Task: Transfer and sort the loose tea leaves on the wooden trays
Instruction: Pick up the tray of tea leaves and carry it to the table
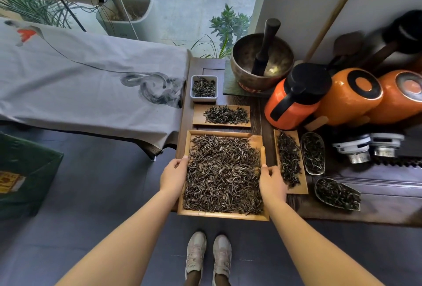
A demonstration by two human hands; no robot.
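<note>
Loose tea leaves (222, 173) lie heaped over a big square wooden tray (225, 215) at the near edge of the dark counter (376, 205). The left hand (173, 177) and right hand (271, 181) each have a grip on one side rim, fingers curled over the edge. Just beyond it sits a smaller flat tray (198, 120) of darker leaves, with a white dish (204, 99) behind it and a long narrow tray (302, 188) to the right.

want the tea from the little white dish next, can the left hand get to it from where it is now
Probably yes, once it lets go. The left hand grips the big tray's left edge; the white dish sits open at the table's far left, with only the low small tray between.
</note>
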